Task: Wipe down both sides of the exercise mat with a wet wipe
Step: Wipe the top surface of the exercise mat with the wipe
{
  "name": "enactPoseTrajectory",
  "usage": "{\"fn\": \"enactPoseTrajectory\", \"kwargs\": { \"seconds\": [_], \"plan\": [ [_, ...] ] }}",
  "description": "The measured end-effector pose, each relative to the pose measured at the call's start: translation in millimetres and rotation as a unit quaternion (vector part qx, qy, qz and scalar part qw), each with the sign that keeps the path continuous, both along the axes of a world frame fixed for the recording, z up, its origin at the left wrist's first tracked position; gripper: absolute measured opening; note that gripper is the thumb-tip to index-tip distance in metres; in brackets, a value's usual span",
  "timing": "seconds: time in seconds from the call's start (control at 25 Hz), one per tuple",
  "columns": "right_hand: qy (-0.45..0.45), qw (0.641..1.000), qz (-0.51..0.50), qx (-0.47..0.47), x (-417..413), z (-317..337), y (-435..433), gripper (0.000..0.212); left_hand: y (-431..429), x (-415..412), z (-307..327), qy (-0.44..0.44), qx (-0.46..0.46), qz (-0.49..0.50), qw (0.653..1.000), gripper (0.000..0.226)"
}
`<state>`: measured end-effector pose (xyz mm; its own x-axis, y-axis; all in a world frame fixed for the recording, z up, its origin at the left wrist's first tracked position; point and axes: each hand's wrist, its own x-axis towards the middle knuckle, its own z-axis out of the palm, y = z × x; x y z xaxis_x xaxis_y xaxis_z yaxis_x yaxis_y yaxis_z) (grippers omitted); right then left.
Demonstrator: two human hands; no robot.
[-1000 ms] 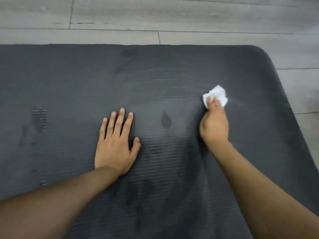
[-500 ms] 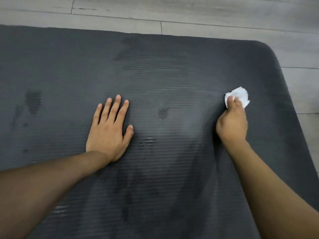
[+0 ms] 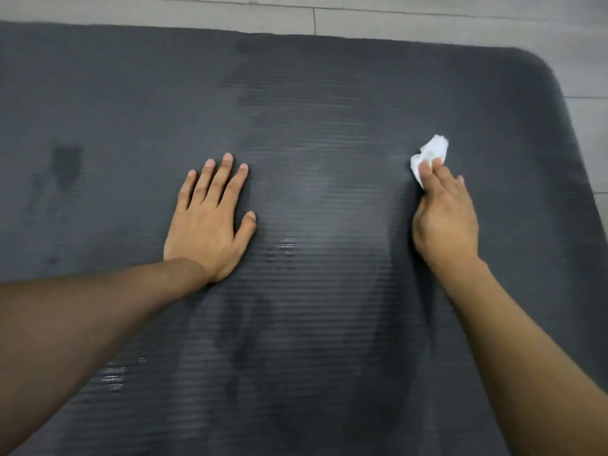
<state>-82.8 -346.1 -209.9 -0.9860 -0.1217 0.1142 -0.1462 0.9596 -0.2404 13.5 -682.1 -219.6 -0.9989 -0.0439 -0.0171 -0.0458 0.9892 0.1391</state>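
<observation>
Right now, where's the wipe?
Head view, right side: the right hand holds the bunched wipe against the mat, short of its rounded far-right corner.

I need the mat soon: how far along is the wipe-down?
Done: damp streaks darken the middle of the exercise mat. In hand: the right hand grips the wet wipe near the right end; the left hand lies flat, bracing. Left: the dry-looking strip by the rounded corner; the underside's state cannot be seen.
</observation>
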Motion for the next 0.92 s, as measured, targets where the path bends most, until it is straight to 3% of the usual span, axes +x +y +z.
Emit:
{"fn": "enactPoseTrajectory", "kwargs": {
  "seconds": [0.12, 0.24, 0.28, 0.4, 0.44, 0.52, 0.6, 0.68, 0.76, 0.84, 0.92],
  "plan": [
    [0.039, 0.998, -0.040, -0.019, 3.5, 8.6, -15.3, 0.050, -0.3, 0.1, 1.5, 0.003, 0.005, -0.003, 1.000, 0.073],
    [0.102, 0.960, -0.125, -0.230, 10.6, 42.3, -32.0, 0.048, -0.7, 1.9, 1.8, 0.010, 0.004, -0.001, 1.000, 0.073],
    [0.151, 0.942, -0.152, -0.260, 11.2, 56.8, -24.9, 0.047, -0.2, 1.6, 1.8, 0.011, 0.006, -0.002, 1.000, 0.073],
    [0.271, 0.937, -0.132, -0.176, 17.3, 74.4, 1.2, 0.047, -0.5, 1.7, 2.9, 0.007, 0.010, -0.003, 1.000, 0.073],
    [0.257, 0.951, -0.094, -0.142, 21.9, 64.8, 1.0, 0.047, -0.6, 1.8, 3.6, 0.007, 0.011, -0.002, 1.000, 0.073],
    [0.109, 0.990, -0.020, -0.091, 35.3, 30.0, -7.0, 0.050, -1.1, 2.2, 3.9, 0.005, 0.008, 0.001, 1.000, 0.073],
    [0.007, 0.998, 0.004, -0.064, 51.5, 1.0, -22.4, 0.059, 0.2, 2.1, 3.0, 0.005, 0.011, 0.000, 1.000, 0.073],
    [0.003, 0.994, 0.016, -0.107, 73.3, -12.1, -59.4, 0.054, 0.3, 1.4, 2.0, 0.003, 0.014, 0.002, 1.000, 0.073],
    [-0.013, 0.977, 0.171, -0.128, 112.7, -4.6, -111.2, 0.048, -0.5, 1.4, 2.6, -0.001, 0.019, 0.000, 1.000, 0.074],
    [-0.025, 0.939, 0.332, -0.084, 141.9, -0.7, -134.7, 0.050, -1.1, 2.2, 3.5, 0.001, 0.022, -0.003, 1.000, 0.075],
    [-0.005, 0.936, 0.341, -0.084, 125.1, -4.3, -109.5, 0.050, -2.0, 2.6, 3.5, 0.001, 0.025, -0.001, 1.000, 0.074]
  ]
}}
